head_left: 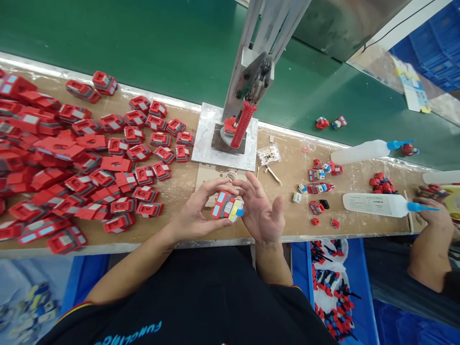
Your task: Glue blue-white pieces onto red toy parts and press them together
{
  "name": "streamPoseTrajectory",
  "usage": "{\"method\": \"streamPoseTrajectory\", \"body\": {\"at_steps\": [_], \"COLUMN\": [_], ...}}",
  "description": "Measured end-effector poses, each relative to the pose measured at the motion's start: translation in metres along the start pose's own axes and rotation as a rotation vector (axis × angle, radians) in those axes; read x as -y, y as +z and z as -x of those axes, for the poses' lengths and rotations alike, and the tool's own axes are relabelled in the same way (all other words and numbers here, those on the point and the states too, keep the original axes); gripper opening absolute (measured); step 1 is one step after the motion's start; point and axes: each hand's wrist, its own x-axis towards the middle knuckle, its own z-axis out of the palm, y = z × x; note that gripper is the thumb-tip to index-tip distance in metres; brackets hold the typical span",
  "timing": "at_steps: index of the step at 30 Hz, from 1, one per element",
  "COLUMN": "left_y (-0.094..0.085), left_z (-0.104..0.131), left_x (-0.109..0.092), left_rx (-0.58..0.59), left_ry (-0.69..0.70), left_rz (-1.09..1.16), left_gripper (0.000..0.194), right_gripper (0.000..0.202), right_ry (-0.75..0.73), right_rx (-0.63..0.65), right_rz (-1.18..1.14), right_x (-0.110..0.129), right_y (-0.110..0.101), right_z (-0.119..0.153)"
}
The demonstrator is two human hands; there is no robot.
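Note:
My left hand [193,210] grips a small toy car [223,207] between thumb and fingers. The car is red and grey with light-blue windows, and has a white and yellow piece with a blue bit at its right end. My right hand [265,215] is beside it, palm up, thumb spread and fingers apart. Its fingertips come close to the car; whether they touch it I cannot tell. Just beyond both hands stands a toggle press with a red handle [245,123] over a metal plate [204,146]. A red part [230,125] sits under the press.
Many red car bodies [89,143] crowd the bench's left. On the right are glue bottles [373,205], assembled toys [318,188] and a bag of cotton swabs [269,154]. A co-worker's hand [436,211] is at far right. A blue bin [362,287] of parts stands below.

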Motion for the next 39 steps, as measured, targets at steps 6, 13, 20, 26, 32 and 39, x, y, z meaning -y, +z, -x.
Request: {"method": "streamPoseTrajectory", "body": {"at_steps": [6, 13, 20, 26, 32, 39], "left_y": [-0.009, -0.018, -0.013, -0.012, -0.003, 0.007], "left_z": [0.001, 0.005, 0.006, 0.003, 0.001, 0.004], "left_x": [0.003, 0.018, 0.002, -0.008, 0.000, 0.000], "left_rx": [-0.191, -0.256, -0.135, 0.003, -0.016, -0.092], "left_ry": [-0.208, -0.307, -0.121, 0.066, 0.189, 0.215], "left_rz": [0.294, 0.314, 0.071, 0.035, -0.085, -0.138], "left_gripper": [0.055, 0.072, 0.072, 0.058, 0.063, 0.061], "right_gripper": [0.099, 0.108, 0.087, 0.055, 0.077, 0.062], "right_ry": [-0.276, 0.052, -0.009, -0.298, -0.574, -0.755], "right_rx": [0.257, 1.212, 1.149, 0.283, 0.084, -0.001], "right_rz": [0.168, 0.329, 0.599, 0.478, 0.539, 0.508], "right_x": [0.011, -0.015, -0.018, 0.018, 0.003, -0.004], "right_y": [-0.015, 0.006, -0.004, -0.027, -0.005, 0.011], "right_z": [0.028, 0.054, 0.049, 0.030, 0.008, -0.003]}}
